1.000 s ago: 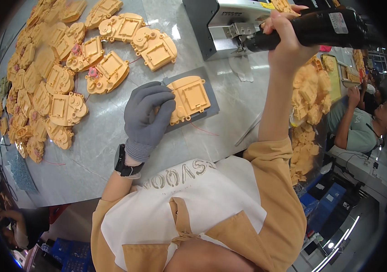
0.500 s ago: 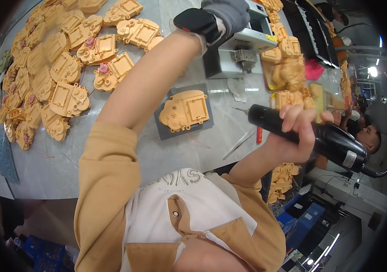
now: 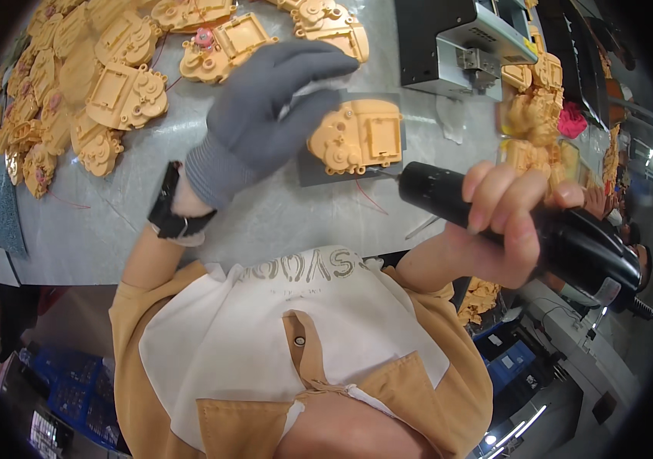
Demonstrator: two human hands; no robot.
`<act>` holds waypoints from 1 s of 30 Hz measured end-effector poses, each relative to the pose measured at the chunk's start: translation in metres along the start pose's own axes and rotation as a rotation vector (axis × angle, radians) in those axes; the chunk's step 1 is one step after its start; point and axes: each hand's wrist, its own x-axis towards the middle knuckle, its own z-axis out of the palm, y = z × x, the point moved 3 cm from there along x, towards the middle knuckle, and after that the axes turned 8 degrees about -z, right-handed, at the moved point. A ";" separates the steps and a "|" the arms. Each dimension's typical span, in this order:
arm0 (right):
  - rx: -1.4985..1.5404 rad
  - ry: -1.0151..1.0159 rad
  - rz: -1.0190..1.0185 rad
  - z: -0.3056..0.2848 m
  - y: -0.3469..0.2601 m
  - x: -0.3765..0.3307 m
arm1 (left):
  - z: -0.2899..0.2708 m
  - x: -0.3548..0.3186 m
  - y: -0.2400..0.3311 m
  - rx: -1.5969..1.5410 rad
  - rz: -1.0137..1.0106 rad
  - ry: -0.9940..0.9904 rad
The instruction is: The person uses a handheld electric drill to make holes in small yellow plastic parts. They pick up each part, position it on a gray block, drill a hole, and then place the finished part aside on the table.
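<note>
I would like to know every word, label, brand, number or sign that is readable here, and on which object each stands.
White-and-tan fabric shirt: large lettering across the chest, not copied here; the small line beneath is too small to read.
Black cylindrical power screwdriver: pale label, too blurred to read.
Black-and-silver boxy metal machine: yellow sticker at its edge, too small to read.
</note>
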 end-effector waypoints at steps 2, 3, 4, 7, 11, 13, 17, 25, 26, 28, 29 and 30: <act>-0.031 -0.042 0.035 0.004 0.004 -0.004 | 0.009 -0.024 0.000 0.011 -0.051 0.011; -0.048 -0.065 0.049 0.006 0.007 -0.006 | 0.014 -0.032 0.004 0.025 -0.097 -0.029; -0.020 -0.043 0.048 0.010 0.011 -0.008 | 0.020 -0.039 0.005 0.039 -0.144 -0.063; -0.068 -0.056 0.059 0.020 0.016 -0.013 | 0.040 -0.051 -0.008 0.219 -0.093 -0.149; -0.107 -0.014 0.049 0.029 0.021 -0.017 | 0.044 -0.054 -0.019 0.191 -0.057 -0.101; -0.142 -0.013 0.046 0.031 0.027 -0.018 | 0.044 -0.054 -0.020 0.189 -0.060 -0.088; -0.218 -0.144 0.117 0.036 0.031 -0.015 | 0.043 -0.054 -0.020 0.169 -0.053 -0.070; -0.324 -0.221 0.161 0.049 0.040 -0.012 | 0.043 -0.057 -0.022 0.141 -0.086 -0.072; -0.330 -0.205 0.172 0.050 0.040 -0.012 | 0.043 -0.058 -0.022 0.140 -0.084 -0.067; -0.343 -0.138 0.186 0.051 0.040 -0.013 | 0.044 -0.058 -0.022 0.138 -0.078 -0.058; -0.335 -0.125 0.185 0.051 0.041 -0.013 | 0.044 -0.057 -0.022 0.137 -0.071 -0.055; -0.327 -0.109 0.183 0.051 0.042 -0.014 | 0.044 -0.058 -0.022 0.129 -0.081 -0.060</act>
